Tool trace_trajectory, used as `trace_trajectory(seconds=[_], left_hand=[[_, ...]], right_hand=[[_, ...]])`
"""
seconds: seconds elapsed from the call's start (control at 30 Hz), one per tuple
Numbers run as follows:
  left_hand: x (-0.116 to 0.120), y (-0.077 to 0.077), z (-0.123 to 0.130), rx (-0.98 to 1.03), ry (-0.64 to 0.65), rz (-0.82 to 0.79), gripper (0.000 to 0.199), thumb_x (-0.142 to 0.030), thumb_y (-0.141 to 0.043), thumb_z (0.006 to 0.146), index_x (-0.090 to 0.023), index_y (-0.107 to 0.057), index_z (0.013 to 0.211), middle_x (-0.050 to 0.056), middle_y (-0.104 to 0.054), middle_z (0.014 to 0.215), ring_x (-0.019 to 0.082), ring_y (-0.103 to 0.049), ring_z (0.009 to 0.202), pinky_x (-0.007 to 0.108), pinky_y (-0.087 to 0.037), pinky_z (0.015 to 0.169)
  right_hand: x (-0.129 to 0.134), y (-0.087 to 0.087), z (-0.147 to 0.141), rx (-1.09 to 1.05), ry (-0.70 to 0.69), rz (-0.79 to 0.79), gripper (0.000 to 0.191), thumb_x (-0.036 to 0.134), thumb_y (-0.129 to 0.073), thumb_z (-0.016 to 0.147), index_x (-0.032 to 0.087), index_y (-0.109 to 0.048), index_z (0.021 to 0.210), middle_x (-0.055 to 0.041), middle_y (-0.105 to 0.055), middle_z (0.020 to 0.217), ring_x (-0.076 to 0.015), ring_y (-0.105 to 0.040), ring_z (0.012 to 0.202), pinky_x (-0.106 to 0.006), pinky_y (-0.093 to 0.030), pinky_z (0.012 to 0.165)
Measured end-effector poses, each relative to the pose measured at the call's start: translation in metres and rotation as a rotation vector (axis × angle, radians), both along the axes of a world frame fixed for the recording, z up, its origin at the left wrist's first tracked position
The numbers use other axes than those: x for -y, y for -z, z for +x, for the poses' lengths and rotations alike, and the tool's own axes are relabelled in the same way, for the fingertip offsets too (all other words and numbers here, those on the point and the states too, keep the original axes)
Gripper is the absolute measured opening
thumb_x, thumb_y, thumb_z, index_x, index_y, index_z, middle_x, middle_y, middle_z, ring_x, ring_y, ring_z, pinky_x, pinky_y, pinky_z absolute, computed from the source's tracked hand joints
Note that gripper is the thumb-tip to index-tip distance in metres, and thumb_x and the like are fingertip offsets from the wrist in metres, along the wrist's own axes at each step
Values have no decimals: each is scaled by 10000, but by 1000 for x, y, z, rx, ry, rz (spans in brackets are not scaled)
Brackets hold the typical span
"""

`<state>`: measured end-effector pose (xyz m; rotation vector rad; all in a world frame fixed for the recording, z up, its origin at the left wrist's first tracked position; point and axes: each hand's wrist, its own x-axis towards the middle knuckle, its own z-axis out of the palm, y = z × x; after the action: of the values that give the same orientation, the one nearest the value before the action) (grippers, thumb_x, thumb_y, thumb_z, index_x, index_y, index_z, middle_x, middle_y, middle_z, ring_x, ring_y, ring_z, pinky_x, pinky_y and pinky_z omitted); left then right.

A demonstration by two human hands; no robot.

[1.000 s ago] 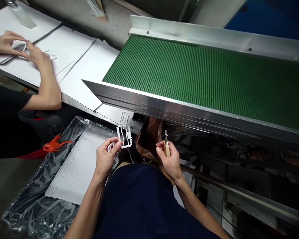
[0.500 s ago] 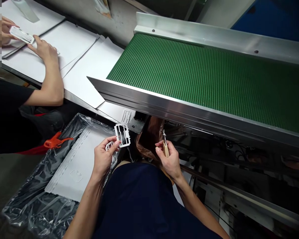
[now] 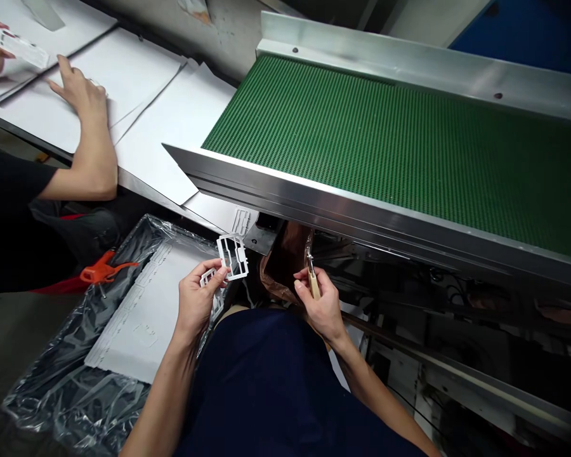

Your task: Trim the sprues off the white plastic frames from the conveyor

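In my left hand point(image 3: 196, 299) is a white plastic frame point(image 3: 241, 255) with open windows, pinched between thumb and fingers and raised in front of me. A second white part point(image 3: 207, 277) shows behind those fingers, partly hidden by the hand. My right hand point(image 3: 324, 311) is closed round the beige handle of a pair of nippers point(image 3: 315, 287), whose metal jaws point up and away from me. The nippers are apart from the frame. Another white slotted part point(image 3: 240, 221) lies on the table corner just beyond the frame.
A green conveyor belt point(image 3: 361, 139) with a metal side rail point(image 3: 285, 192) spans the far side. At left stands a plastic-lined bin point(image 3: 52, 374) holding white sheets point(image 3: 124, 333), an orange air gun point(image 3: 99, 271) at its edge. A co-worker's hand point(image 3: 83, 92) is over the papered table.
My hands keep their holds and have barely moved. The co-worker's right hand has come away from the white part, which has shifted left in view.
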<state>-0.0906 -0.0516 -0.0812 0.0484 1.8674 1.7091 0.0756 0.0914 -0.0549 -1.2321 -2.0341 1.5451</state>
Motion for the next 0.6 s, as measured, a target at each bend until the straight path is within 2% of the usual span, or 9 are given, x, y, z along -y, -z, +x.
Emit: trace_trajectory(seconds=[0.1,0.17,0.27,0.37,0.47,0.6], left_hand=[[4,7,-2,53,-39,-12,297,-314,-749,656,-166,-664,899,10,-643,766,92,-528,586,191,-432,557],[12,19,-5,102,-86,-42,326,-306,-758,633,-156,-658,904,12,-648,764,91,-537,575,192,-431,545],[27,48,-17,192,-185,-114,295,-246,-750,622,-123,-642,866,22,-648,738,100,-562,571,202,-444,537],[35,82,-39,268,-287,-198,155,-149,-694,686,-101,-607,804,5,-619,673,102,-565,548,212,-456,517],[27,110,-68,299,-340,-251,49,-136,-615,797,-104,-579,803,-14,-584,673,94,-547,540,209,-455,484],[-4,138,-112,312,-345,-282,100,-206,-571,857,-106,-576,853,-4,-579,729,94,-544,560,214,-471,486]], right_hand=[[-1,1,-1,2,-9,3,213,313,-558,782,173,-556,942,-48,-610,883,-147,-557,754,-286,-459,706],[-1,0,-2,11,-7,3,215,319,-561,782,171,-556,938,-53,-613,886,-150,-559,755,-289,-460,704],[-2,0,-2,40,5,0,220,328,-565,786,168,-551,936,-62,-619,893,-158,-570,764,-296,-464,710],[0,0,-1,73,1,-3,226,338,-569,790,173,-545,944,-63,-625,906,-162,-577,768,-299,-467,715],[3,1,-1,104,-20,4,233,345,-575,790,180,-542,951,-62,-631,904,-167,-584,769,-306,-468,722],[7,0,-4,125,-23,13,239,351,-574,792,181,-538,956,-66,-632,908,-171,-586,770,-309,-471,725]])
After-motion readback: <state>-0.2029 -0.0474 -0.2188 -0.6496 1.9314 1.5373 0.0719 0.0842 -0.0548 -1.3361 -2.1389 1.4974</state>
